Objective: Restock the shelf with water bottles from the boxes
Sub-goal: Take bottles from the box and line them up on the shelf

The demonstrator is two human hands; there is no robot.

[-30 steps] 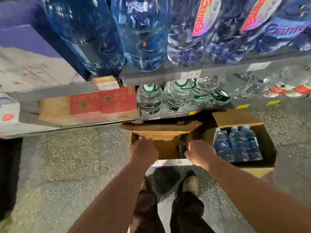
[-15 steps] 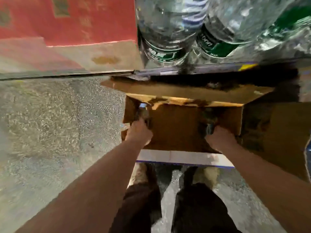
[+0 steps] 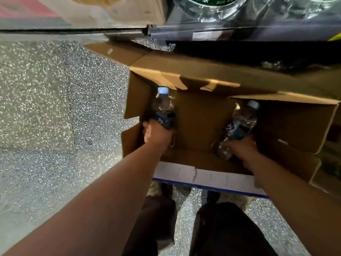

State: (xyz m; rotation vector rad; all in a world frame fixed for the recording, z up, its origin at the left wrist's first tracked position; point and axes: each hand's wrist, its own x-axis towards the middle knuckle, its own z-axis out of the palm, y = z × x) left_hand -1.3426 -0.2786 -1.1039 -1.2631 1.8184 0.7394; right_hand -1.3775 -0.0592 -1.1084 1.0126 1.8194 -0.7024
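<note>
Both hands, poised at the near rim of the open box (image 3: 201, 124) a second ago, have now plunged inside it. The left hand (image 3: 156, 133) grips a capped water bottle (image 3: 163, 106) at the box's left wall. The right hand (image 3: 238, 146) grips a second bottle (image 3: 243, 117), tilted, toward the right. The view has dropped closer, and the upper shelf rows have left the frame.

floor (image 3: 46, 108): grey, speckled | trousers (image 3: 230, 233): dark | shoes (image 3: 238, 200): pale, on floor | label (image 3: 202, 36): white | tag (image 3: 336, 36): yellow, right edge
</note>
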